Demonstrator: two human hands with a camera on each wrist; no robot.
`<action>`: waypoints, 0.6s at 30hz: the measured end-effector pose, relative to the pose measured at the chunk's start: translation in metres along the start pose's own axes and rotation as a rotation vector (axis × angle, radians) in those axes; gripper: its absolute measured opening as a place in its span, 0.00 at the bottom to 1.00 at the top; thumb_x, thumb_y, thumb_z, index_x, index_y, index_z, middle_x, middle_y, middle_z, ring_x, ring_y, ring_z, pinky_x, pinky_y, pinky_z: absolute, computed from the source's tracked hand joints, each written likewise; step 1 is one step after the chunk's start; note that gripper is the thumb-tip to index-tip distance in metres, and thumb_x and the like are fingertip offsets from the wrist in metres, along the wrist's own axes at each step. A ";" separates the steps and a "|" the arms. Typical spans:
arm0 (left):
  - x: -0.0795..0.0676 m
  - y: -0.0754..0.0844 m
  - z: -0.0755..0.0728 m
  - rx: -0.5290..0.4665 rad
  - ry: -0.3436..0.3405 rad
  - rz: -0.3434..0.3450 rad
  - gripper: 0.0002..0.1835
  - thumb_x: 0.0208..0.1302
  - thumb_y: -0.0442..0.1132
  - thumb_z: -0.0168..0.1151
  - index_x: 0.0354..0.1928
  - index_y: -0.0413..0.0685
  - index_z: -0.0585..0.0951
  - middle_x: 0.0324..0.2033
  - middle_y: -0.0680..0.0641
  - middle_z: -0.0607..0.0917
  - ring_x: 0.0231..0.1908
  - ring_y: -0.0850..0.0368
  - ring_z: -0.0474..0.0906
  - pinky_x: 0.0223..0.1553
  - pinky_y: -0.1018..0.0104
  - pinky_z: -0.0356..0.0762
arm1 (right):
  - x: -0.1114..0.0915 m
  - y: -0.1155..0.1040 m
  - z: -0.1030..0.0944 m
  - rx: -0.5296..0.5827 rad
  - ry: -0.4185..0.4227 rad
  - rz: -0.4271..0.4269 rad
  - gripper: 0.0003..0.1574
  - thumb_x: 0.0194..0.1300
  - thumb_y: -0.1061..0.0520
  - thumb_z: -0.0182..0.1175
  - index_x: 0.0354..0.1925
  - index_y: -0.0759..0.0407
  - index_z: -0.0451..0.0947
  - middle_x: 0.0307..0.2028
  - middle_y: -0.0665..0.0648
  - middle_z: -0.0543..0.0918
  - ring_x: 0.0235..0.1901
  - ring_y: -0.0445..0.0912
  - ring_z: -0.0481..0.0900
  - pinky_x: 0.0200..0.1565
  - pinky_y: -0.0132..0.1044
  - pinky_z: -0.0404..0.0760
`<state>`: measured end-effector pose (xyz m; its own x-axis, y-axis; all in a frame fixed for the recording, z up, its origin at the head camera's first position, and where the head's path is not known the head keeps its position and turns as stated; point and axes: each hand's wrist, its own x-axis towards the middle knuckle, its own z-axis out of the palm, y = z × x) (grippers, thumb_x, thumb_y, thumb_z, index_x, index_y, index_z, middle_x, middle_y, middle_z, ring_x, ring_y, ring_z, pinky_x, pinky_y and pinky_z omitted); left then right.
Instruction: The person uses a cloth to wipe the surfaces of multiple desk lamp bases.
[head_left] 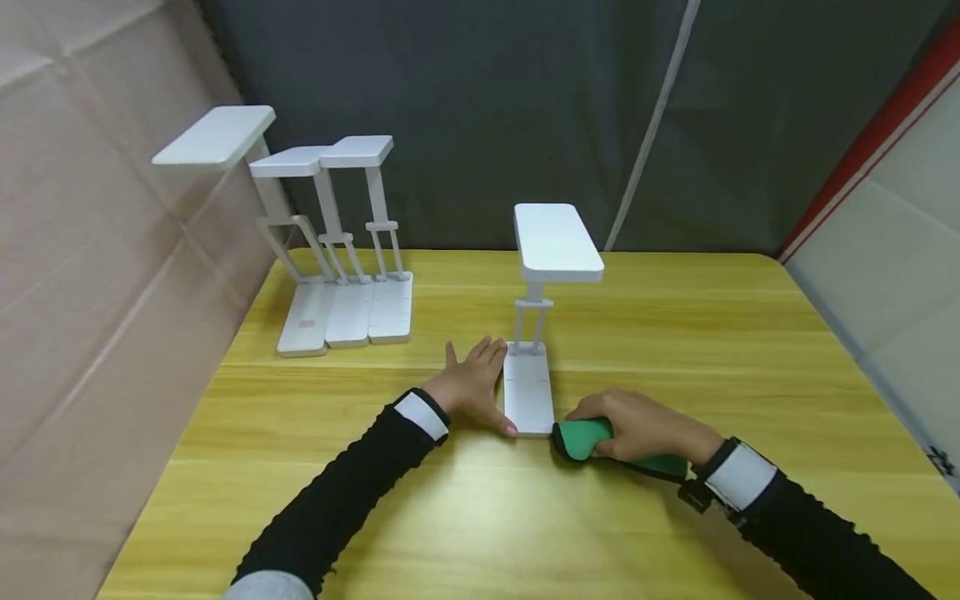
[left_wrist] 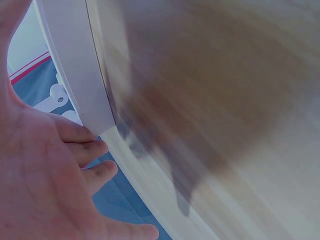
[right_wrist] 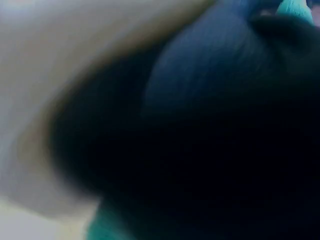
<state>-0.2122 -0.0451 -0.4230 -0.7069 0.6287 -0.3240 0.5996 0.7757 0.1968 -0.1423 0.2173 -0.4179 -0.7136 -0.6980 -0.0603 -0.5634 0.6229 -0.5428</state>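
Observation:
A white folding desk lamp stands upright on the table, its flat head raised over a narrow base. My left hand is spread along the left side of that base, fingertips and thumb at its edge. In the left wrist view, fingers lie by the end of the base. On the right, my right hand grips a soft green thing with black edging, its kind unclear. One end of it is beside the base's near right corner. The right wrist view is mostly filled by its dark, blurred underside.
Three more white desk lamps stand side by side at the back left, their bases close together and heads raised. The wooden table reaches back to a dark curtain. A pale cloth wall flanks its left side.

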 end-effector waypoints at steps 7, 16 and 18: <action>0.000 -0.002 0.000 0.000 0.009 0.000 0.71 0.30 0.78 0.60 0.68 0.45 0.36 0.69 0.46 0.40 0.67 0.50 0.31 0.54 0.27 0.32 | 0.009 0.021 -0.025 0.159 0.085 0.178 0.30 0.53 0.56 0.62 0.55 0.59 0.69 0.41 0.54 0.76 0.32 0.46 0.71 0.31 0.40 0.73; -0.001 0.000 0.002 0.006 0.019 0.013 0.71 0.30 0.78 0.60 0.68 0.45 0.38 0.69 0.45 0.41 0.67 0.50 0.32 0.54 0.27 0.33 | 0.047 0.034 -0.016 0.111 0.298 0.459 0.37 0.57 0.48 0.59 0.56 0.71 0.63 0.43 0.68 0.75 0.32 0.51 0.73 0.29 0.43 0.75; -0.001 -0.001 0.000 0.009 0.020 0.006 0.71 0.30 0.78 0.60 0.68 0.45 0.37 0.69 0.46 0.40 0.67 0.50 0.32 0.54 0.27 0.33 | 0.056 0.031 -0.013 0.114 0.329 0.484 0.36 0.57 0.49 0.59 0.54 0.72 0.63 0.40 0.68 0.75 0.29 0.50 0.73 0.27 0.42 0.75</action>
<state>-0.2115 -0.0464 -0.4230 -0.7108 0.6340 -0.3045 0.6070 0.7717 0.1899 -0.2052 0.2023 -0.4277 -0.9800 -0.1863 -0.0704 -0.1063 0.7881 -0.6063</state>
